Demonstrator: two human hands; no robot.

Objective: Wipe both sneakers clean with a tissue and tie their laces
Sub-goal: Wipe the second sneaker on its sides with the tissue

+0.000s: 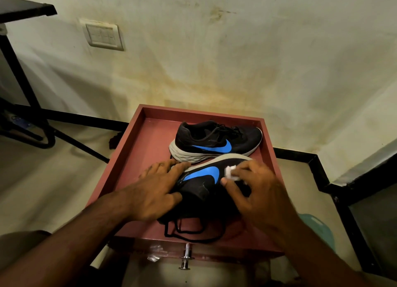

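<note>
Inside red drawer (129,157), left hand (154,192) flat on near sneaker (204,183), right hand (257,185) pinching tissue (231,173); far sneaker (217,140) behind.

Dim warm light, dark corners, wide-angle bending at edges (foreground arms soft), centre reasonably sharp.

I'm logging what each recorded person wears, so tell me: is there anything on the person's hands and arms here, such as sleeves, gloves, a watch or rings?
Nothing worn shows. The left hand and right hand are bare, without gloves, and no rings can be made out. Both forearms are bare from wrist to the frame's bottom edge: no sleeves, watch or bands in view.
</note>
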